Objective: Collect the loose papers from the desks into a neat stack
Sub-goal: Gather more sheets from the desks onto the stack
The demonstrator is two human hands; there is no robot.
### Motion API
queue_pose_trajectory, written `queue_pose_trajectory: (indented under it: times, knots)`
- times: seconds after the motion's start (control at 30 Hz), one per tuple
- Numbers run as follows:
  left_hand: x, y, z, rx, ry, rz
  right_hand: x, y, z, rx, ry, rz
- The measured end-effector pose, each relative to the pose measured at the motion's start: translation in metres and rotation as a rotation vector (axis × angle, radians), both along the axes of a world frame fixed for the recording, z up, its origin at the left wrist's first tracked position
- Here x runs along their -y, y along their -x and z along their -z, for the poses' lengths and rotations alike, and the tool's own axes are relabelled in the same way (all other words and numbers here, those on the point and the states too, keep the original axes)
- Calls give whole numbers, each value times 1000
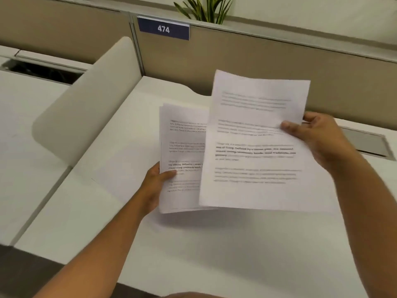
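My left hand [155, 186] grips the lower left edge of a thin stack of printed white papers [182, 151], thumb on top. My right hand [318, 138] holds a separate printed sheet [255, 147] by its right edge, thumb pressed on the page. That sheet is blurred and overlaps the right side of the stack, hiding part of it. Both are held above the white desk [193, 244].
A rounded beige divider panel [86, 104] rises left of the desk, with another desk and an open cable slot [43, 72] beyond. A tan partition wall [257, 61] carries a "474" sign [163, 29]; a plant [206, 9] shows above it. A closed cable flap [365, 143] lies at right.
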State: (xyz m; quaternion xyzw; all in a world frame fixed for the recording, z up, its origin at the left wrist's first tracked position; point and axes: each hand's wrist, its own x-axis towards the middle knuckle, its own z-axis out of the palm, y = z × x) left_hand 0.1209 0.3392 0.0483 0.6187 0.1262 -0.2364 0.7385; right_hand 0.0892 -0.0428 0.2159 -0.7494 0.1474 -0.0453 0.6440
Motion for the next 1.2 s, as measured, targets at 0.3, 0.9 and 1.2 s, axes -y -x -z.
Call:
queue_pose_trajectory:
  times: [0.3, 0.9, 1.2]
  knots:
    - [2, 11, -14, -15, 30, 11, -100, -36, 104, -13, 246, 63]
    - [-48, 3, 4, 26, -72, -106, -135, -39, 178, -21, 411, 212]
    - [-66, -23, 17, 16, -68, -145, -77, -33, 234, -239, 939, -188]
